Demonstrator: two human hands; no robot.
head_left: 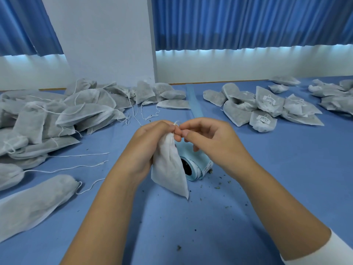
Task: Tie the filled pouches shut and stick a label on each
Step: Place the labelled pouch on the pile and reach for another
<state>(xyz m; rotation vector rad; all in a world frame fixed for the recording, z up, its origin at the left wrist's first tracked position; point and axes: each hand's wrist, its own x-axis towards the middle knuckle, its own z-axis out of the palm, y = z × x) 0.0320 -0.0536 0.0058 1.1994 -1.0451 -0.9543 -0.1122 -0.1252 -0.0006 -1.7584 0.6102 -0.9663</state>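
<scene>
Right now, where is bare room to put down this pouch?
Bare cloth lies right of the label roll, before the labelled pile, and on your side of the held pouch. The left is crowded: unlabelled pouches and strings.

Two bare forearms fill the lower half of the frame, ending in the left hand (pixel 147 146) and right hand (pixel 212 140) — both bare too. At the lower right corner, a plain white sleeve (pixel 342 249) covers the right arm.
</scene>
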